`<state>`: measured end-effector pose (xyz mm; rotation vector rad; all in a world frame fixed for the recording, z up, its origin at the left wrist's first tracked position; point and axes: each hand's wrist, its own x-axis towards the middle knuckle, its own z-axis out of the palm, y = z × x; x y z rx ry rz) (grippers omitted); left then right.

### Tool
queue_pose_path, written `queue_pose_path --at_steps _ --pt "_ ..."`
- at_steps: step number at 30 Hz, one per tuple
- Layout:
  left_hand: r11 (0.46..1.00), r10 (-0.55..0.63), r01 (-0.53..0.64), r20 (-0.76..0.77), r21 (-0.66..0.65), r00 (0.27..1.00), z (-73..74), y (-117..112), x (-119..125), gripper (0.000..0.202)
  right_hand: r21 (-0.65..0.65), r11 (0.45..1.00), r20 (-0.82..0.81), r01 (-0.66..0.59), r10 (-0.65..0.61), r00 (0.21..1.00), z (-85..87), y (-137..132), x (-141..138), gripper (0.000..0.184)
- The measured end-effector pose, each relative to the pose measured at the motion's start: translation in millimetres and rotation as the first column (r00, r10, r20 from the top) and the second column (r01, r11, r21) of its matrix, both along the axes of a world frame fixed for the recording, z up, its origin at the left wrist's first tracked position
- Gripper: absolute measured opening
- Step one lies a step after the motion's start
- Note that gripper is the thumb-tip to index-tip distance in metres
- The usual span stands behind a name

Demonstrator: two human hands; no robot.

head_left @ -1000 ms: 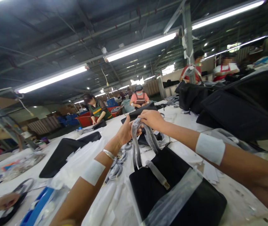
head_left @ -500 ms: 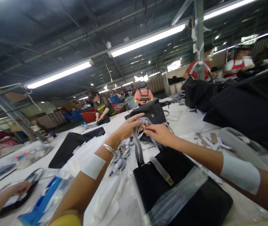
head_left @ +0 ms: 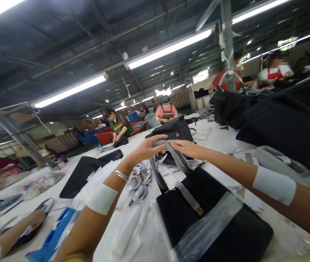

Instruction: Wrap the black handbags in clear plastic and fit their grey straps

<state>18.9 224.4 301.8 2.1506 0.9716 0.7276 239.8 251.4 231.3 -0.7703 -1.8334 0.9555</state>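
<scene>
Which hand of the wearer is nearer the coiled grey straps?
Left. The left hand shows just above the coiled grey straps in view; the right hand is farther off, rightward.

Your light comes from long tubes (head_left: 170, 50) slanting across the upper half; the one in the upper left corner burns out to white. The roof (head_left: 62, 47) is dim around them, while the table (head_left: 214, 140) shows bright. At lower centre, your black bag (head_left: 242, 236) gives little detail; its plastic (head_left: 209, 225) catches a milky sheen. The wide lens stretches your forearms (head_left: 233, 167) toward the lower corners, and the background (head_left: 134, 116) looks soft.
</scene>
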Motion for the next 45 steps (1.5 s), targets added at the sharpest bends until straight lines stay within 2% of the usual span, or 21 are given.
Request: queue_pose_path --at_steps 4,8,12,14,17,19,21,25,28,31,35,37,38,40,41,43,45 --pt "0.998 0.001 0.005 -0.081 0.066 0.997 0.6 -2.6 0.1 0.066 -0.159 0.974 0.003 -0.159 0.162 0.987 7.1 11.3 8.0 0.059" --pt "0.994 0.029 -0.015 -0.125 0.108 0.992 -2.8 8.4 -2.3 0.073 -0.221 0.942 -0.029 -0.253 0.253 0.967 24.7 12.9 20.4 0.049" --pt "0.995 0.056 -0.048 -0.089 0.093 0.994 -8.3 22.7 -4.5 0.070 -0.206 0.915 0.044 -0.348 0.364 0.930 37.8 11.9 26.8 0.044" --pt "0.989 0.099 -0.089 -0.075 0.120 0.992 -11.4 27.5 -6.2 0.065 -0.140 0.940 0.110 -0.312 0.328 0.938 40.4 11.9 26.4 0.041" --pt "0.981 0.142 -0.134 -0.055 0.138 0.988 -17.5 31.2 -9.9 0.055 0.016 0.990 0.176 -0.140 0.135 0.975 39.4 11.7 23.2 0.036" --pt "0.979 0.158 -0.149 -0.054 0.142 0.986 -22.1 31.8 -11.8 0.043 0.109 0.993 0.177 -0.034 0.014 0.984 36.3 10.4 20.5 0.031" --pt "0.974 0.174 -0.164 -0.056 0.158 0.983 -25.9 31.3 -12.0 0.033 0.159 0.987 0.162 0.025 -0.051 0.986 32.5 8.2 17.5 0.023" --pt "0.958 0.227 -0.214 -0.048 0.191 0.973 -27.6 28.7 -8.8 0.034 0.134 0.990 0.131 0.031 -0.049 0.990 24.9 4.3 9.5 0.011" --pt "0.949 0.267 -0.259 -0.020 0.178 0.964 -24.0 27.7 -8.6 0.031 0.025 0.999 0.084 -0.037 0.035 0.996 18.5 3.2 2.2 0.017" --pt "0.957 0.269 -0.269 0.015 0.111 0.963 -20.0 25.5 -11.3 0.032 -0.100 0.988 -0.036 -0.119 0.116 0.993 13.2 3.6 -4.1 0.030" --pt "0.980 0.177 -0.174 0.025 -0.102 0.984 -18.2 15.2 -13.6 0.047 -0.195 0.960 -0.218 -0.202 0.158 0.963 13.4 7.2 -8.5 0.042" --pt "0.953 0.101 -0.064 0.112 -0.295 0.989 -18.9 8.8 -12.7 0.051 -0.212 0.948 -0.273 -0.237 0.176 0.946 15.6 9.2 -9.6 0.046" --pt "0.918 0.082 0.004 0.200 -0.397 0.976 -19.6 6.2 -11.7 0.051 -0.216 0.943 -0.288 -0.253 0.186 0.939 16.7 9.8 -10.2 0.048" --pt "0.831 0.116 0.136 0.408 -0.539 0.906 -21.7 3.4 -9.1 0.044 -0.211 0.936 -0.301 -0.281 0.211 0.930 18.6 9.3 -11.5 0.050" --pt "0.807 0.157 0.180 0.498 -0.562 0.853 -23.3 3.3 -7.8 0.041 -0.207 0.933 -0.299 -0.294 0.226 0.927 19.4 8.4 -12.3 0.049" --pt "0.812 0.206 0.225 0.625 -0.538 0.753 -27.4 5.3 -5.6 0.039 -0.179 0.938 -0.258 -0.297 0.247 0.934 20.5 6.2 -13.9 0.045" --pt "0.829 0.200 0.266 0.704 -0.493 0.682 -32.4 9.2 -5.3 0.036 -0.137 0.958 -0.189 -0.250 0.223 0.956 20.7 5.3 -15.6 0.043"
